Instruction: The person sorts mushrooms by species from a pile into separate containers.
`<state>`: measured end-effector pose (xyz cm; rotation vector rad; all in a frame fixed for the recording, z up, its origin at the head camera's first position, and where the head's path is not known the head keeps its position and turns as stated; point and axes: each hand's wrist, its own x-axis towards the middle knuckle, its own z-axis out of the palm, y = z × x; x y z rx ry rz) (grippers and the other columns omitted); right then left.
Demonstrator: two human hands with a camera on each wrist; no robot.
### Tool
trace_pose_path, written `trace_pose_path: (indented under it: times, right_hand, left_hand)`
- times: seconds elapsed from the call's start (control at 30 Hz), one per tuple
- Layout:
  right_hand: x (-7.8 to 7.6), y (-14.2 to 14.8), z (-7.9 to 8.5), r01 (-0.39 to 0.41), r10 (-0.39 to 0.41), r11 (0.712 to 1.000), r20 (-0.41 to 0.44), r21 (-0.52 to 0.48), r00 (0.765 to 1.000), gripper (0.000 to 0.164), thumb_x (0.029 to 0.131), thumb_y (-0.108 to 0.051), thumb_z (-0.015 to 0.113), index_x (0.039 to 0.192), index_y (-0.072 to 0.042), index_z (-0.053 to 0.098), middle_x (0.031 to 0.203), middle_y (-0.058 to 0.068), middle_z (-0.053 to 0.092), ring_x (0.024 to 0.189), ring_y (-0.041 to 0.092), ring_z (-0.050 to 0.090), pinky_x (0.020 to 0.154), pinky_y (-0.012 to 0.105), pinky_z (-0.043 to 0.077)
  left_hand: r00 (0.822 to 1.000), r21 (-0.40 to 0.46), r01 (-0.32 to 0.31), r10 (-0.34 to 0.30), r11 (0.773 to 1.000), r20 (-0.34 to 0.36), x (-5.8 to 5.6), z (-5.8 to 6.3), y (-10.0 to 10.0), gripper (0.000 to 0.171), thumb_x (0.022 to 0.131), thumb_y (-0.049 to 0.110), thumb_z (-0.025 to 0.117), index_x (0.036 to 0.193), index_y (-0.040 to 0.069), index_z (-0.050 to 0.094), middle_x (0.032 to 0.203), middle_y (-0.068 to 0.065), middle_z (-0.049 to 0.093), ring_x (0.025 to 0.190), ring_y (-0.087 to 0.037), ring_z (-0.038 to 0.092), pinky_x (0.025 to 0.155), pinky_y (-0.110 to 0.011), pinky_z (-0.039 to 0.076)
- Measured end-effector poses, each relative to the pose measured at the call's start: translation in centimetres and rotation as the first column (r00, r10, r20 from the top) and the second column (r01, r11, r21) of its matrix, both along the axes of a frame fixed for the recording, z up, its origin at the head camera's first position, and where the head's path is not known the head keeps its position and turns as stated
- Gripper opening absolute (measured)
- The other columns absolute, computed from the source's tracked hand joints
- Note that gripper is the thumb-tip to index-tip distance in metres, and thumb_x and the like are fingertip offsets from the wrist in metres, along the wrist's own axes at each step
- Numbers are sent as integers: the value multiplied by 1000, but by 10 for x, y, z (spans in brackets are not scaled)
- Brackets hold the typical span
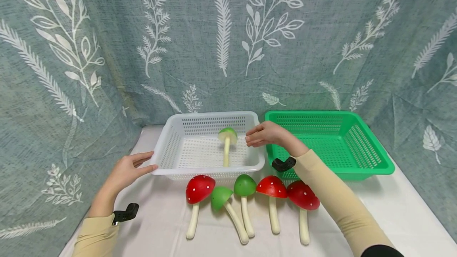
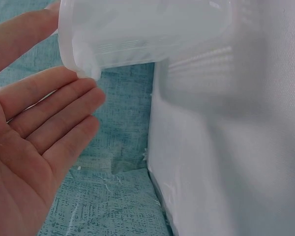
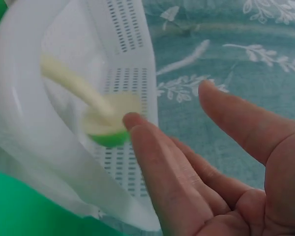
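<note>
My left hand (image 1: 125, 171) touches the left end of the white basket (image 1: 210, 169) with straight fingertips. The left wrist view shows its palm and extended fingers (image 2: 64, 110) at the basket's rim. Over the right end of that basket hovers my right hand (image 1: 265, 134), fingers extended and holding nothing. A green-capped toy mushroom (image 1: 226, 150) lies inside the white basket, left of the right hand and apart from it. In the right wrist view, thumb and fingers are spread apart, with the mushroom's stem (image 3: 76, 83) blurred beyond them.
A green basket (image 1: 364, 167) stands right of the white one, partly behind my right forearm. In front lie several toy mushrooms, including a red one (image 1: 200, 189), a green one (image 1: 245, 185) and another red one (image 1: 303, 195). A patterned curtain (image 1: 192, 31) hangs behind.
</note>
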<state>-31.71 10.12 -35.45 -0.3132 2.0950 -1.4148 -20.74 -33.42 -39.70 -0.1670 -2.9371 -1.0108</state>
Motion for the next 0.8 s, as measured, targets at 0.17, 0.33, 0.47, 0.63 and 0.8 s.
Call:
trace_pose_path:
  times: [0.17,0.33,0.47,0.63,0.8]
  right_hand:
    - [12,9,0,-3,2,1000,-44,-26,999,44,90,-17,67,128,1,56,121,21,63,108,27,65,94,37,53]
    - [31,15,-2,27,-32,997,-74,-68,997,43,88,-18,69,125,0,59,114,17,68,106,28,66,96,41,51]
    - [51,19,-2,45,-52,995,-87,-89,995,43,87,-20,71,124,0,61,111,16,69,103,26,68,94,40,52]
    - [72,23,-5,25,-37,994,-107,-109,994,43,86,-21,71,123,0,61,112,15,69,101,24,68,88,33,56]
    - [90,25,-13,16,-30,995,-142,-98,989,42,85,-22,72,119,0,63,107,13,70,95,19,69,86,34,56]
  left_hand:
    - [1000,7,6,-7,1000,20,1,-1,-2,69,85,49,67,138,6,51,138,-17,51,125,-40,49,97,-51,46]
    - [999,11,14,-14,1000,29,0,-1,-2,69,85,49,66,138,8,50,139,-17,50,126,-40,48,97,-53,46]
    - [1000,13,14,-14,1000,27,1,0,-2,69,85,49,66,138,8,50,139,-17,51,126,-41,48,97,-53,46]
    - [1000,17,10,-10,1000,22,2,0,-1,68,86,48,66,138,8,51,138,-17,52,125,-40,49,97,-52,46]
    - [1000,18,9,-10,1000,23,2,0,0,68,86,48,66,138,7,51,138,-16,52,125,-39,50,97,-51,46]
